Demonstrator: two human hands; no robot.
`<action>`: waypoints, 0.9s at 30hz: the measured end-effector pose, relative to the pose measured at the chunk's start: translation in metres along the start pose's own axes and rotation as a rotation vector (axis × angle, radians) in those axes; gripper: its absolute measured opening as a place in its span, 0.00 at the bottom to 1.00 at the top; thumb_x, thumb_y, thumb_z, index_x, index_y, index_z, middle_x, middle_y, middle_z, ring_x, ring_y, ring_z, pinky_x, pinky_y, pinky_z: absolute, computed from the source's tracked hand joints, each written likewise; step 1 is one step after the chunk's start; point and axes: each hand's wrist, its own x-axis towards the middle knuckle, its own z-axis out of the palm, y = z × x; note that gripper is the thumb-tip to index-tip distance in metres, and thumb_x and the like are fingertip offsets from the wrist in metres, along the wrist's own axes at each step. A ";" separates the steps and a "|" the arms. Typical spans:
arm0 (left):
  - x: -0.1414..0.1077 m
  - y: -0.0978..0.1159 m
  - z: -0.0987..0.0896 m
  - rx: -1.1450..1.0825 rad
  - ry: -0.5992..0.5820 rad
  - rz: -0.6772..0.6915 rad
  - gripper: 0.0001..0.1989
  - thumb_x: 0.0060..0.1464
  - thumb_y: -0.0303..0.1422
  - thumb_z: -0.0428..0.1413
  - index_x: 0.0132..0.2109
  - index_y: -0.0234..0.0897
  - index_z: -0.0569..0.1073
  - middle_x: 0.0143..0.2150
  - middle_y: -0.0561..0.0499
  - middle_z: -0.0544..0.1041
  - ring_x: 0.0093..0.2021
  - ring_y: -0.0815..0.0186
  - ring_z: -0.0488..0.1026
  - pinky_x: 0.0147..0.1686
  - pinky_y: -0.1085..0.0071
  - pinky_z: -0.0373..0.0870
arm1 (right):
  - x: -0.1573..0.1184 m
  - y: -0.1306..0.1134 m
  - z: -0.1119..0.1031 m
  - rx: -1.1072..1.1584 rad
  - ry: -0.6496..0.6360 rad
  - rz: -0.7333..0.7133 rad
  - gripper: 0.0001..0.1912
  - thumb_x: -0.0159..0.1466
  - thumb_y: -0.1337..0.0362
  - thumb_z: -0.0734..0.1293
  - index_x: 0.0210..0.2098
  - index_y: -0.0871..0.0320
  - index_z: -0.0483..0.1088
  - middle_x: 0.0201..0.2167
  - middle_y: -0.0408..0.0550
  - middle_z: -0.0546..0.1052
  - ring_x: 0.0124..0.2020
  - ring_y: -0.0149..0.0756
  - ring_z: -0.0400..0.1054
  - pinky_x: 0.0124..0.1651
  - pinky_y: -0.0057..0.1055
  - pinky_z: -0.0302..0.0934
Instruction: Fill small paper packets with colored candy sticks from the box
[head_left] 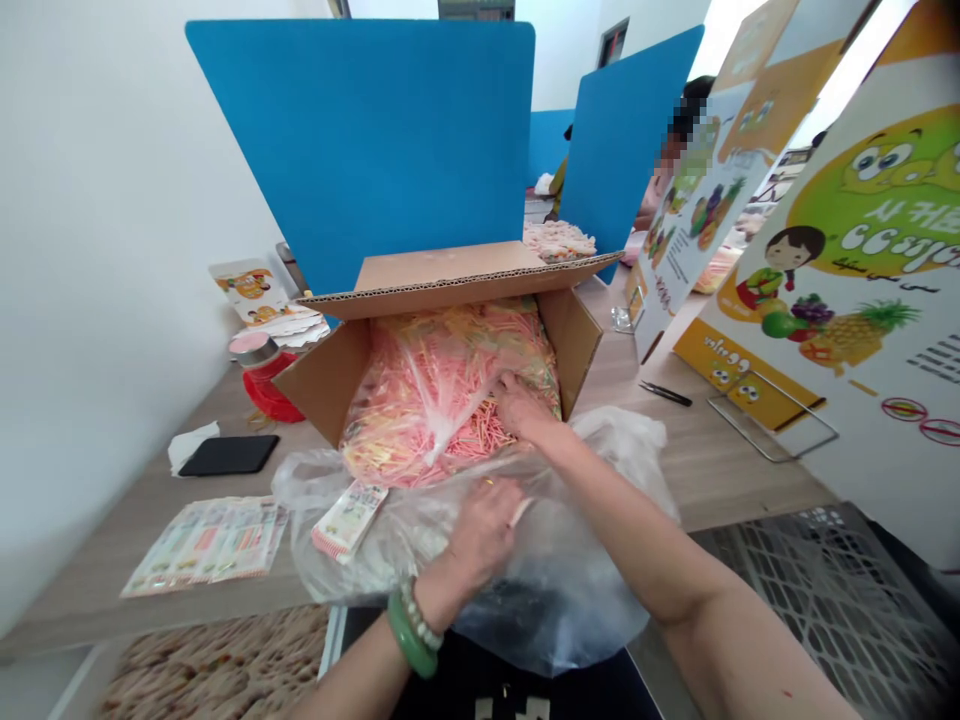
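Note:
A cardboard box (577,340) stands open towards me, filled with thin pink and yellow sticks (480,432) in a clear plastic bag (442,410). My right hand (523,408) reaches into the sticks at the bag's opening, its fingers closed in among them; the fingertips are partly hidden. Lower down, over the loose plastic in front of the box, my left hand (486,528) is curled closed. A pale edge shows at its fingers, too small to name. To its left, a stack of small printed packets (350,520) lies on the plastic.
Flat printed packets (206,545), a black phone (230,455) and a red jar (271,385) are on the left of the table. Tweezers (666,393) and a wire stand (772,415) lie right. Blue partitions (375,140) and printed cartons (847,260) surround the box; another person is behind.

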 end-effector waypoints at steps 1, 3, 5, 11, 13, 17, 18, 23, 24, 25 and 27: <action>-0.006 0.006 0.011 -0.052 -0.020 0.001 0.12 0.64 0.25 0.49 0.46 0.36 0.76 0.46 0.42 0.83 0.49 0.56 0.79 0.51 0.56 0.76 | 0.000 0.007 -0.001 0.022 -0.018 -0.051 0.22 0.67 0.73 0.59 0.60 0.62 0.68 0.60 0.60 0.67 0.58 0.47 0.64 0.58 0.38 0.61; -0.012 0.009 0.029 -0.089 -0.078 0.000 0.11 0.65 0.26 0.49 0.47 0.36 0.76 0.51 0.40 0.82 0.56 0.54 0.77 0.58 0.51 0.73 | 0.002 0.019 -0.001 0.057 -0.040 -0.141 0.21 0.67 0.72 0.61 0.58 0.61 0.69 0.58 0.58 0.69 0.57 0.45 0.64 0.58 0.37 0.61; -0.013 0.001 0.040 -0.066 -0.170 -0.013 0.11 0.66 0.27 0.50 0.49 0.36 0.76 0.57 0.39 0.79 0.63 0.52 0.72 0.65 0.44 0.65 | 0.004 0.025 0.001 0.064 -0.027 -0.172 0.21 0.67 0.74 0.59 0.58 0.61 0.69 0.58 0.57 0.70 0.56 0.44 0.65 0.57 0.36 0.62; -0.009 -0.022 0.040 -0.125 -0.308 -0.127 0.12 0.63 0.24 0.51 0.49 0.37 0.77 0.62 0.42 0.77 0.67 0.56 0.68 0.70 0.46 0.59 | 0.007 0.018 0.009 -0.016 0.083 -0.176 0.22 0.70 0.75 0.53 0.58 0.66 0.70 0.56 0.63 0.72 0.56 0.50 0.65 0.59 0.42 0.59; -0.008 -0.021 0.038 -0.171 -0.289 -0.155 0.13 0.63 0.23 0.51 0.48 0.37 0.77 0.61 0.43 0.78 0.66 0.58 0.70 0.70 0.48 0.60 | 0.005 0.014 0.007 -0.033 0.068 -0.157 0.23 0.71 0.74 0.52 0.58 0.67 0.70 0.56 0.65 0.72 0.56 0.52 0.64 0.59 0.45 0.58; -0.005 -0.017 0.037 -0.245 -0.213 -0.225 0.12 0.64 0.25 0.51 0.47 0.38 0.78 0.58 0.44 0.80 0.63 0.60 0.73 0.68 0.53 0.64 | -0.002 0.010 -0.004 -0.082 0.025 -0.125 0.24 0.71 0.74 0.51 0.59 0.67 0.70 0.59 0.67 0.71 0.60 0.54 0.62 0.60 0.47 0.56; -0.005 -0.016 0.037 -0.259 -0.194 -0.237 0.11 0.65 0.26 0.51 0.47 0.38 0.78 0.58 0.44 0.80 0.62 0.60 0.73 0.67 0.55 0.66 | -0.004 0.009 -0.007 -0.094 0.016 -0.128 0.24 0.71 0.74 0.51 0.59 0.67 0.70 0.60 0.67 0.71 0.60 0.55 0.62 0.60 0.47 0.55; -0.001 -0.015 0.037 -0.297 -0.124 -0.224 0.13 0.65 0.26 0.50 0.48 0.36 0.78 0.54 0.43 0.81 0.58 0.59 0.76 0.62 0.56 0.71 | -0.016 0.009 -0.018 -0.104 0.002 -0.135 0.21 0.68 0.75 0.54 0.54 0.67 0.72 0.54 0.66 0.75 0.58 0.54 0.65 0.63 0.47 0.51; -0.001 -0.015 0.037 -0.291 -0.121 -0.215 0.13 0.65 0.26 0.50 0.49 0.36 0.78 0.54 0.43 0.82 0.57 0.58 0.76 0.61 0.56 0.72 | -0.019 0.011 -0.019 -0.110 0.003 -0.132 0.20 0.67 0.76 0.55 0.52 0.67 0.72 0.52 0.66 0.76 0.56 0.53 0.66 0.63 0.46 0.51; -0.001 -0.015 0.037 -0.280 -0.124 -0.207 0.13 0.65 0.26 0.50 0.49 0.36 0.78 0.54 0.44 0.81 0.57 0.57 0.76 0.61 0.55 0.72 | -0.022 0.012 -0.021 -0.120 0.000 -0.131 0.20 0.66 0.76 0.55 0.51 0.66 0.73 0.50 0.65 0.77 0.55 0.52 0.67 0.63 0.45 0.50; -0.002 -0.015 0.039 -0.243 -0.145 -0.197 0.14 0.65 0.25 0.49 0.50 0.37 0.78 0.55 0.43 0.81 0.59 0.55 0.76 0.63 0.52 0.70 | -0.030 0.017 -0.024 -0.144 -0.010 -0.117 0.19 0.66 0.76 0.56 0.50 0.64 0.72 0.45 0.62 0.79 0.51 0.51 0.69 0.64 0.45 0.49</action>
